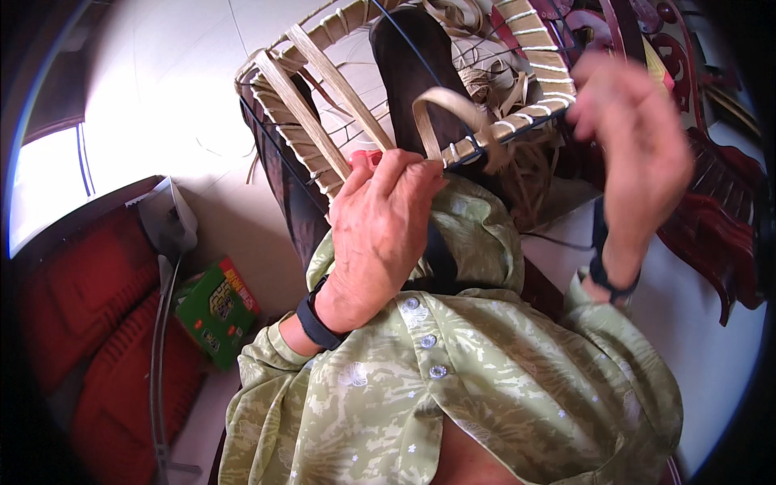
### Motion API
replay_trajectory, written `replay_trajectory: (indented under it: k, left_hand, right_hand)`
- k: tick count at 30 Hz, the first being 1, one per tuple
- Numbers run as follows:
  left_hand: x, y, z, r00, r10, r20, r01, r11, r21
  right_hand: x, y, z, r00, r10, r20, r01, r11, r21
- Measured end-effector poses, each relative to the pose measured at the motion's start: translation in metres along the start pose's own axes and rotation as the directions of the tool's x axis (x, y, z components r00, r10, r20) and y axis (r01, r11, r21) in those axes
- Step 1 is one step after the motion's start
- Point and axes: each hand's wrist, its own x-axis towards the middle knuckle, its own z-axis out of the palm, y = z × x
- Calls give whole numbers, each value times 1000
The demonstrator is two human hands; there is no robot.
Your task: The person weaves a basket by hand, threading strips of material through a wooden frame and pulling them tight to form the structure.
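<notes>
**Person's left hand (380, 222) grips the near edge of a rectangular dark-wire frame (550, 69) wrapped in flat tan strips**

A pale tiled floor (178, 89), glaring white at upper left, spreads beneath the scene. At left are ridged red padded pieces (81, 283) and a green box with a red end (218, 311). Carved, glossy dark-red wooden furniture (719, 218) stands at right. Loose tan strips (529, 182) lie tangled below the frame, near a ball of tan cord (477, 82).

The frame is at top centre, over the dark-clothed legs (412, 61) of the person, who wears a light-green patterned shirt (356, 404). White cord spirals around its tan-wrapped rim. Two straight tan strips (335, 85) cross its left part, side by side with a gap between; another tan strip (443, 99) arches up in a loop beside the left hand.

The left hand's fingers are curled and pressed together over the edge, touching a small red object (365, 158). The right hand (638, 149), raised beside the frame's right corner, is blurred; whether it pinches anything cannot be told.
</notes>
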Motion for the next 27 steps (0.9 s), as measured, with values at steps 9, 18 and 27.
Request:
replay_trajectory:
  k: [9,18,27]
  left_hand:
    - [11,4,-2,961,-170,219,211,962,-176]
    - [8,0,-2,980,-122,155,149,973,-178]
    - [5,-2,1,999,-29,44,35,992,-125]
  right_hand:
    - [-93,31,40,664,514,543,-698,686,204]
    - [-63,45,16,610,444,656,-661,742,113]
    - [-65,22,11,613,547,569,-748,635,195]
